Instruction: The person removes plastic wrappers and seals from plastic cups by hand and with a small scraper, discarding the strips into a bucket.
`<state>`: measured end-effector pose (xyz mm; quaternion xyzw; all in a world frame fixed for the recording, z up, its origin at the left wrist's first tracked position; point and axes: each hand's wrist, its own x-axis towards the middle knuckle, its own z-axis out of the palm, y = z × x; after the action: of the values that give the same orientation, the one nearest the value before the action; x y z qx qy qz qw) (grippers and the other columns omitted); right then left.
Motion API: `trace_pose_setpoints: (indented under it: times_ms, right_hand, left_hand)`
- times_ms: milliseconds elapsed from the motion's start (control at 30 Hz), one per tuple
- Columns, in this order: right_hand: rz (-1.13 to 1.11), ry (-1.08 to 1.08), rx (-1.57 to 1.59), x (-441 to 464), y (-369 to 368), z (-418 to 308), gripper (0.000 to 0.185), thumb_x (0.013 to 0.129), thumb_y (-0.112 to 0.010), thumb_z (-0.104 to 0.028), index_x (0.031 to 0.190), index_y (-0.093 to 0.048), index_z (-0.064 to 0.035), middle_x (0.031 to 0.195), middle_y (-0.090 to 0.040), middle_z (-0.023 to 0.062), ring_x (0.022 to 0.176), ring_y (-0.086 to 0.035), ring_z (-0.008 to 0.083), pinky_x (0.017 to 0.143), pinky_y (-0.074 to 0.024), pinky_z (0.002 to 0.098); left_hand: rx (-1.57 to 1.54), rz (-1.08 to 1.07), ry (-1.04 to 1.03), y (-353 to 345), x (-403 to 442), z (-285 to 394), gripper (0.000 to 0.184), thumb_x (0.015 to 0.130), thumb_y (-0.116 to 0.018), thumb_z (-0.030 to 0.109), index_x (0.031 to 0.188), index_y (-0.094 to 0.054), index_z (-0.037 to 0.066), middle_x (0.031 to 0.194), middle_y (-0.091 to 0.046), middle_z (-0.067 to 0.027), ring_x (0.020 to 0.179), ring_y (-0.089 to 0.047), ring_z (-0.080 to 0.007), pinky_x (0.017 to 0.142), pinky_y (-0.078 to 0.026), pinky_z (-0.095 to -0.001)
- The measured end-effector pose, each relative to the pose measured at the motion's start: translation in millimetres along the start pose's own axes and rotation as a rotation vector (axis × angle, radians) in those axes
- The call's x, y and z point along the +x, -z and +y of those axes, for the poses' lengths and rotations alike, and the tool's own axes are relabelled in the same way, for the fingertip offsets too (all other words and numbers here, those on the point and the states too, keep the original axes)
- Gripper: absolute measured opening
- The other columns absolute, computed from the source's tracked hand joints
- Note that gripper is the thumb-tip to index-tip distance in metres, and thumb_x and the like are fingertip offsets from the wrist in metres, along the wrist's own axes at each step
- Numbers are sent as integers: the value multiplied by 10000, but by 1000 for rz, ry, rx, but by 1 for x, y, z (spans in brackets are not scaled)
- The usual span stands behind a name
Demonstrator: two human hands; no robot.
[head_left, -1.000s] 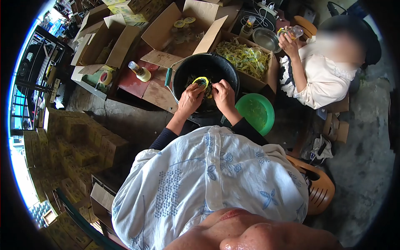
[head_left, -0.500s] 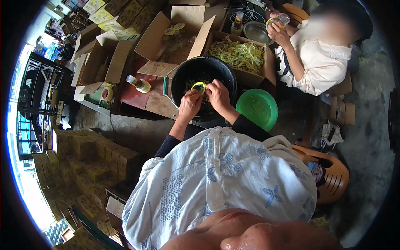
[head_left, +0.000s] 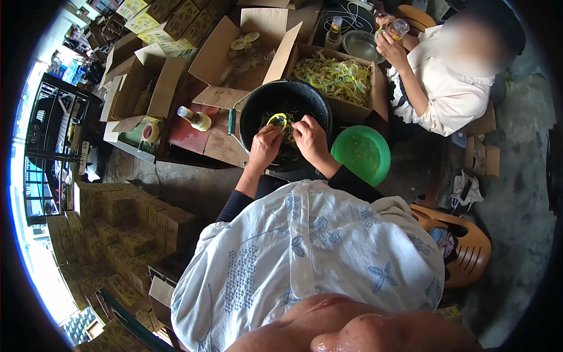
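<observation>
In the head view, a thin yellow ring (head_left: 278,115) stands over the mouth of a black bucket (head_left: 319,101). My left hand (head_left: 265,146) grips it at its lower edge, fingers pinched. Just right of the ring is my right hand (head_left: 310,139), its fingers closed together; what they hold, if anything, is too small to make out. Dark and yellowish scraps lie inside the bucket below both hands. The bucket's green handle grip (head_left: 232,122) hangs on its left side.
A green basin (head_left: 384,154) stands right of the bucket. Behind are a carton of yellow-green strips (head_left: 337,78) and an open carton (head_left: 214,56) with round yellow pieces. A jar (head_left: 196,118) lies left. At right, a person (head_left: 446,94) holds another jar (head_left: 397,30).
The yellow ring now shows more openly above my left fingers, turned a little. My right hand has shifted slightly, fingers still closed. The person at right has moved the jar slightly.
</observation>
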<state>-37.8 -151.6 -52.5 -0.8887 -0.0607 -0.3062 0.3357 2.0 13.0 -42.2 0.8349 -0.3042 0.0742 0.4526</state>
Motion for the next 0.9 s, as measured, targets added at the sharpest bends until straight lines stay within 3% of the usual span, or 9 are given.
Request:
trace_pose_setpoints:
  times_ms: [100,167,300,400,500,567,733,900]
  right_hand:
    - [5,24,6,3,-4,1,111,753,-686,-6,846,-628,-22,835,-547,107,807,-605,304,693,-510,408]
    - [6,-107,79,3,-12,10,117,747,-689,2,840,-624,-27,825,-559,111,781,-609,316,683,-508,410]
    - [19,-158,162,3,-15,18,115,752,-689,15,828,-618,-34,795,-573,115,754,-619,316,657,-507,406]
    - [-42,-126,172,1,-13,16,115,761,-693,11,847,-631,-34,792,-579,108,732,-621,304,643,-506,396]
    - [-112,-82,204,0,-11,17,130,764,-703,13,870,-643,-33,782,-572,99,716,-614,294,634,-502,391]
    - [17,-83,226,2,-10,15,127,767,-707,20,854,-630,-30,771,-557,97,700,-603,289,626,-496,393]
    - [0,52,107,4,-3,6,153,766,-699,27,810,-569,-40,776,-538,93,731,-590,286,637,-494,396]
    - [-46,66,41,0,-5,8,147,766,-690,17,845,-583,-46,804,-527,93,786,-589,287,672,-500,396]
  left_hand:
    - [-2,-65,67,2,1,0,161,814,-662,-10,973,-689,-11,841,-627,-149,784,-637,-339,684,-515,-399]
    - [14,-23,-208,0,0,-2,181,800,-657,-20,977,-691,-3,839,-621,-149,771,-639,-346,682,-519,-409]
    - [40,24,-218,-5,2,0,179,790,-659,-8,967,-685,-2,847,-619,-153,775,-646,-354,686,-526,-418]
    - [107,-53,20,-1,2,3,148,804,-681,74,938,-677,11,878,-635,-145,789,-648,-355,689,-532,-420]
    - [151,-1,46,-4,-1,2,131,823,-684,103,921,-678,16,865,-632,-136,778,-642,-352,678,-526,-420]
    - [167,22,59,-5,-1,3,128,832,-683,113,912,-678,14,861,-633,-135,782,-641,-353,677,-526,-419]
    - [174,64,48,-4,0,1,110,859,-668,116,859,-665,6,817,-614,-135,768,-630,-357,668,-518,-424]
    - [144,-35,34,-3,-1,-2,90,877,-650,87,868,-651,-2,784,-594,-143,762,-632,-345,662,-506,-415]
